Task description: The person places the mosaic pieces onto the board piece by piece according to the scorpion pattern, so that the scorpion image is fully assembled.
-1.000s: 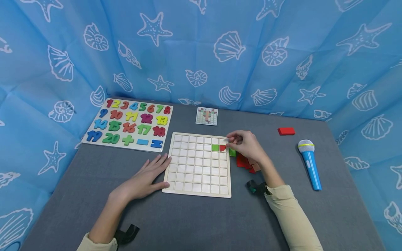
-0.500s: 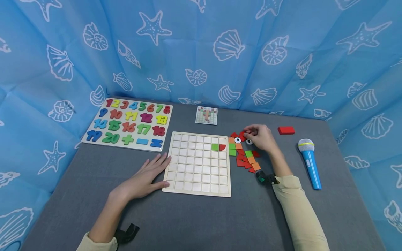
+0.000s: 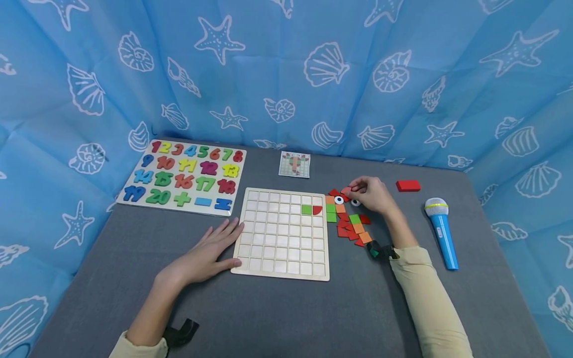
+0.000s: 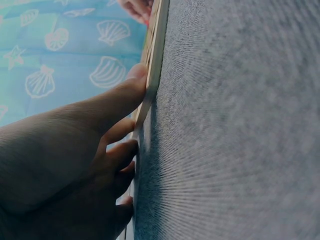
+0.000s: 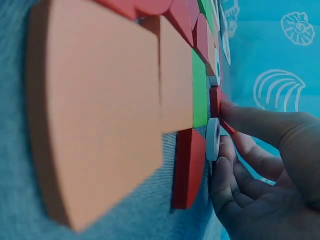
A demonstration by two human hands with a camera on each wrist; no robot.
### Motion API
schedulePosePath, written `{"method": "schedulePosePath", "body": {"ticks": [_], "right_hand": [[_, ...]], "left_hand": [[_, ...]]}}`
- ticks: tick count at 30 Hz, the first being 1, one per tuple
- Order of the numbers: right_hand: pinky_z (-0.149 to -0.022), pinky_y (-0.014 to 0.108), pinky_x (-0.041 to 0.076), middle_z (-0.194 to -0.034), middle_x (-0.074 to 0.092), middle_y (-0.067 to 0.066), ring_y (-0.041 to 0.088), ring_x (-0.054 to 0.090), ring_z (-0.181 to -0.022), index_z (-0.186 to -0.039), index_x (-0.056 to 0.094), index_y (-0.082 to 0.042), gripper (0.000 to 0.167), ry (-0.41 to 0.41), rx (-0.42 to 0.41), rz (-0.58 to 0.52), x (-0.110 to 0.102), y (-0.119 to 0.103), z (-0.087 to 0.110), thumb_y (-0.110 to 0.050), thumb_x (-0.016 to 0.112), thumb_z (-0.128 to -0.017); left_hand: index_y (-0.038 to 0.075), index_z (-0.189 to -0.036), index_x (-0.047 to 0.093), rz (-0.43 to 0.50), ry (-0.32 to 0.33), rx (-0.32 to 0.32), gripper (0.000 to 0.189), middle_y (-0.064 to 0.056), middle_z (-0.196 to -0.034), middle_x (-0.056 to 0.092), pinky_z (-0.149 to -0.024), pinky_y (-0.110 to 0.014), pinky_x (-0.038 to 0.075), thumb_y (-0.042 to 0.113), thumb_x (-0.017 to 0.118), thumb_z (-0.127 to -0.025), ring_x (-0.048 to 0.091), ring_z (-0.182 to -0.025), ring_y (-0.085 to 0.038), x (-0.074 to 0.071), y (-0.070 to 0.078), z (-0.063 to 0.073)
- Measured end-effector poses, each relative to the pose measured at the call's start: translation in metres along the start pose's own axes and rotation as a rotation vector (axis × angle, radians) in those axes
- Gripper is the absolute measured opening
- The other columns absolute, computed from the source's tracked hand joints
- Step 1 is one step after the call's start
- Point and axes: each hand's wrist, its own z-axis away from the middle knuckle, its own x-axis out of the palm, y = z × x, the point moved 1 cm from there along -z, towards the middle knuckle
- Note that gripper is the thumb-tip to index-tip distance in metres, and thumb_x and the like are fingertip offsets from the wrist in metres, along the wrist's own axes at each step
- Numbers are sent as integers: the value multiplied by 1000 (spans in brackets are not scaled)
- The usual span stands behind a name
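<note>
My left hand rests with spread fingers along the left edge of a pale wooden grid board; in the left wrist view its thumb lies on the board's rim. One green square tile and a red quarter-circle tile sit side by side in the board's upper right cells. Right of the board, my right hand pinches a red tile between thumb and fingers, its exact shape partly hidden. A white eye disc lies by those fingers. Loose red, orange and green tiles lie nearby.
A number puzzle board lies at the back left. A small pattern card is behind the grid board. To the right are a red block and a blue toy microphone. A blue shell-print curtain borders the table.
My right hand has moved right and away from the board's edge to the back of the loose tiles, where it now pinches a red tile. The left hand has stayed still.
</note>
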Motion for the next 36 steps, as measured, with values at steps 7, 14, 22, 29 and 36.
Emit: {"method": "schedulePosePath", "body": {"ticks": [7,14,22,29,36], "right_hand": [[-73,14,53,-113,74,26,30,73,-97,-120,70,5,26,68,-33,-16,2,1,3,-13,74,-103],[-80,15,56,-116,76,25,36,76,-104,-121,71,2,23,123,-53,-46,3,-4,9,-13,74,-103],[-77,16,60,-116,77,26,34,78,-99,-122,72,1,23,61,-112,-162,9,-23,16,-11,74,-103],[-78,26,64,-113,78,23,21,80,-92,-122,74,0,23,-32,-163,-234,22,-42,18,-11,75,-102],[-80,28,65,-111,80,21,26,80,-94,-122,77,-2,22,-74,-202,-240,35,-62,16,-10,76,-102]], "left_hand": [[23,-174,26,15,-1,12,91,-12,-183,23,-133,-75,10,62,65,-102,16,-171,-43,-1,-1,1],[21,-174,28,19,3,22,91,-16,-182,24,-130,-78,12,61,67,-102,17,-170,-45,-3,0,2],[21,-174,27,19,2,19,91,-14,-183,22,-132,-76,10,60,67,-102,15,-171,-43,-3,2,2],[16,-173,28,12,-18,-10,90,-15,-182,22,-134,-74,10,50,72,-102,15,-171,-44,-5,6,2],[18,-174,25,9,-19,-32,92,-10,-184,19,-136,-70,7,47,74,-102,12,-173,-39,0,0,0]]}}
